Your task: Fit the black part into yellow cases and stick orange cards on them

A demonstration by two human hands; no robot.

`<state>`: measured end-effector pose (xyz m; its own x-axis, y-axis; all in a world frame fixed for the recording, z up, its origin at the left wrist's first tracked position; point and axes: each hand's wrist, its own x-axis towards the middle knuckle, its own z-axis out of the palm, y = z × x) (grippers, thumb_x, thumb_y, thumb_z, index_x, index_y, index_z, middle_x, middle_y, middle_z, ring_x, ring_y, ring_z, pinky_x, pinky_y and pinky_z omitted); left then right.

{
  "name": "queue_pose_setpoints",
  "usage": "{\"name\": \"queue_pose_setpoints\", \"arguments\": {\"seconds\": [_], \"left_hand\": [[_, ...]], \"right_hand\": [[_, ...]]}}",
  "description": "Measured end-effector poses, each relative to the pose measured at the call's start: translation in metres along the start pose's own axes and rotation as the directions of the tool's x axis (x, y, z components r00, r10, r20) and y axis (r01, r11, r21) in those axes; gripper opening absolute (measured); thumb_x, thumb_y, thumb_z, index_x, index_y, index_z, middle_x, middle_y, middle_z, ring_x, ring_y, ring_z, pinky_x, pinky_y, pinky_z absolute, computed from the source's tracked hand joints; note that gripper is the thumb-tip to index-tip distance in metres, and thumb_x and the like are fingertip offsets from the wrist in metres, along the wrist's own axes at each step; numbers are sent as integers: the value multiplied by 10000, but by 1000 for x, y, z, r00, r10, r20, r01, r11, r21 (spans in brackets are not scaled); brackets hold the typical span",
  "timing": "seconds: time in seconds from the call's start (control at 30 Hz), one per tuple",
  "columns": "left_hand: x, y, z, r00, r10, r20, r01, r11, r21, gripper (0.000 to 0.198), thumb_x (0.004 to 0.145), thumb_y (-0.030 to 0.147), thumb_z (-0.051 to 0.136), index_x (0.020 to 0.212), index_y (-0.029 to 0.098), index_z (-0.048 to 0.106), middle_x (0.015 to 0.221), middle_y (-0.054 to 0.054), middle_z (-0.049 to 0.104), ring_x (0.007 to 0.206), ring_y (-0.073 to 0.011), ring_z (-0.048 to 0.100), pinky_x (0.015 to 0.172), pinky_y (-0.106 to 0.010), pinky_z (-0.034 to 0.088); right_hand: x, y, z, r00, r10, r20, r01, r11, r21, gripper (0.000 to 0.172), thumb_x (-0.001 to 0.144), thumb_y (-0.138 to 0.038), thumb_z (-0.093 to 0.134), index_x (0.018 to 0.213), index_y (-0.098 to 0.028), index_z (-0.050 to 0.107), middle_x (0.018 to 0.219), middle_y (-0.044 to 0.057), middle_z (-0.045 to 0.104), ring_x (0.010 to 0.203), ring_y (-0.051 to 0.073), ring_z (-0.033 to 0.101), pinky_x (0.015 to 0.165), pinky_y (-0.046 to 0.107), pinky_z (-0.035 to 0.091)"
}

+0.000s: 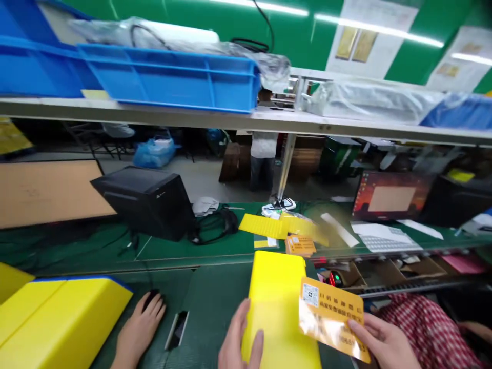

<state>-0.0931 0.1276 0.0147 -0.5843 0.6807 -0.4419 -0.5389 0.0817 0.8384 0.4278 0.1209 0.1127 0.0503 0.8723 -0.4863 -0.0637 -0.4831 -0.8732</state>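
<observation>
Orange card (333, 312) sits between the thumb and fingers of the right hand (390, 341) at the lower right of the frame, pinched at its right edge, with most of it reaching out leftward from the grip. The fingers behind it are hidden, and glare washes out much of the print on its lower half; a white code square shows at its upper left corner. The card overlaps the right side of the yellow box (279, 297) in view, but whether they touch cannot be told. At bottom centre, the left hand (234, 335) lies along the left side of that box, thumb apart from the fingers; how firmly it holds cannot be told. Both hand and box run off the bottom edge.

Just beyond the box, more orange cards (300, 247) lie in a pile near yellow sheets (263, 225), partly blurred. Right of the box, a small device glows red and green, its shape hard to make out. A co-worker's hand (144, 325) covers most of a black mouse (151, 299) at lower left; a red checked sleeve (426, 328) is cut off at lower right. Across the top, a shelf (192, 119) bears a blue bin (172, 79).
</observation>
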Motion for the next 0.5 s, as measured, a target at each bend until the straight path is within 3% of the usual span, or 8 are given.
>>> {"name": "queue_pose_setpoints", "arguments": {"seconds": [0.1,0.2,0.33,0.5], "left_hand": [[36,-18,-35,994,-15,110,25,995,-96,495,644,421,680,1124,354,582,1125,7,713,1443,-288,282,1229,-459,209],[53,-30,-51,985,-3,170,26,990,-135,440,743,412,589,1181,381,562,1120,56,702,1459,-278,246,1245,-453,139],[58,-31,-46,994,-11,112,22,994,-102,399,793,470,533,1181,383,560,1116,52,691,1457,-294,248,1239,-456,139],[66,-36,-30,999,-16,29,16,1000,14,438,750,523,598,1164,386,561,1236,48,649,1449,-302,270,1234,-452,165]], "right_hand": [[28,-2,39,999,-49,-8,49,997,55,465,534,-520,863,822,-166,778,809,124,771,726,299,729,629,332,592],[50,-1,65,999,-46,24,45,998,40,480,525,-516,874,820,-154,765,765,119,768,693,291,731,592,323,580],[74,-6,81,996,-18,82,19,1000,-7,448,535,-523,871,751,-154,735,746,108,767,692,289,734,658,355,595],[96,-7,87,986,108,125,-96,990,-99,459,558,-547,851,738,-145,720,795,124,769,744,309,737,728,403,603]]}}
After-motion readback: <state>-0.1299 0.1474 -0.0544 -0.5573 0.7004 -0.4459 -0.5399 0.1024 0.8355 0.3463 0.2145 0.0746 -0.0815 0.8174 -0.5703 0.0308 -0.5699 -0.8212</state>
